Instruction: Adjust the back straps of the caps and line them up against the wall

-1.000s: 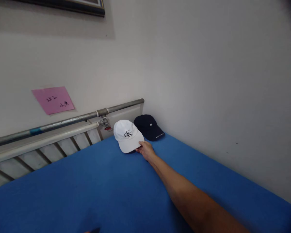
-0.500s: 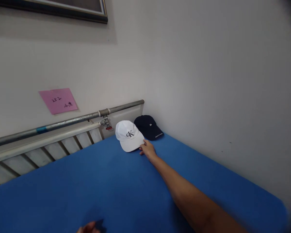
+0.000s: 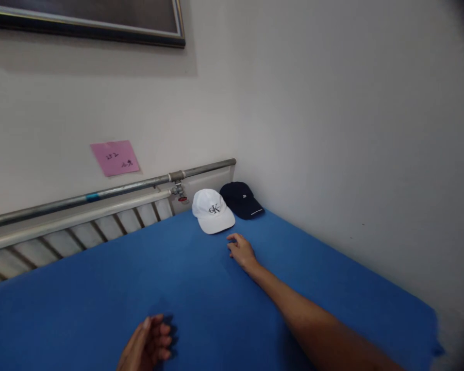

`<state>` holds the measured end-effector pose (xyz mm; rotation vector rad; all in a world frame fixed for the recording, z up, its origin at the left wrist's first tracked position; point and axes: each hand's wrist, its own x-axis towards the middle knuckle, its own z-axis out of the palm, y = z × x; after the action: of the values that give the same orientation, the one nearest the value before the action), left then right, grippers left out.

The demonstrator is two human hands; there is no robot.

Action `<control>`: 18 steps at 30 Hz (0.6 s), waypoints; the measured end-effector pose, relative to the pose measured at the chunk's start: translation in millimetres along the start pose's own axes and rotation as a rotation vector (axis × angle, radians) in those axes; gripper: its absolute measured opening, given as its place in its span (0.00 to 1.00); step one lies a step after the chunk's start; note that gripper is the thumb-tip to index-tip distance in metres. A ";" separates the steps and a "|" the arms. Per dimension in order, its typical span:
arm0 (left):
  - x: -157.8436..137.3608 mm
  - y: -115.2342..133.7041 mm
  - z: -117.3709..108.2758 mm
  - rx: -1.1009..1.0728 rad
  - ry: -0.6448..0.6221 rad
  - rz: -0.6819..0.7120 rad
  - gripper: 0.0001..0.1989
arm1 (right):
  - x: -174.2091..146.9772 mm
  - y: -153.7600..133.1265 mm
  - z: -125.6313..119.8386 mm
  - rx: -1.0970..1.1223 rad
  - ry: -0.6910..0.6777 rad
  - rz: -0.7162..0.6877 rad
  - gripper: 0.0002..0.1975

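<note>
A white baseball cap [image 3: 209, 212] with dark letters on its front lies in the far corner of a blue-covered surface [image 3: 201, 288]. Beside it, partly behind, sits a dark navy cap [image 3: 239, 200] with small white marks; both brims face me. My right hand [image 3: 242, 251] is just in front of the white cap's brim, apart from it, fingers loosely curled with nothing in them. Low in the view, left of centre, my left hand [image 3: 149, 342] hovers over the blue cover, fingers apart and slightly bent, holding nothing.
Along the left wall runs a metal pipe [image 3: 119, 190] above a white radiator [image 3: 112, 226], with a red valve handle [image 3: 182, 199] near the caps. A pink note [image 3: 116, 158] is stuck to the wall, below a framed picture [image 3: 100, 31]. A bare wall [image 3: 344, 129] bounds the right side.
My right hand has let go of the white cap's brim and drawn back towards me. The left hand has risen further into view. The camera has turned slightly left.
</note>
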<state>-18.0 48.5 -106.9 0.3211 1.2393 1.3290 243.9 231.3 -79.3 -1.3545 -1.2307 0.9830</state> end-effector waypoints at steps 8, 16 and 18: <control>-38.4 29.3 -1.4 -0.128 0.326 0.442 0.12 | -101.9 -15.4 38.0 -0.133 -0.565 -0.293 0.05; -66.1 56.7 -81.8 -0.374 0.735 0.683 0.07 | -124.2 -14.2 49.7 -0.344 -0.723 -0.483 0.09; -79.7 53.6 -92.0 -0.406 0.777 0.697 0.08 | -121.3 -12.1 49.5 -0.351 -0.712 -0.477 0.10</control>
<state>-102.7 -43.6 -61.8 -0.0965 1.4921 2.4124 175.9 118.6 -82.1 -0.8890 -2.2263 0.9529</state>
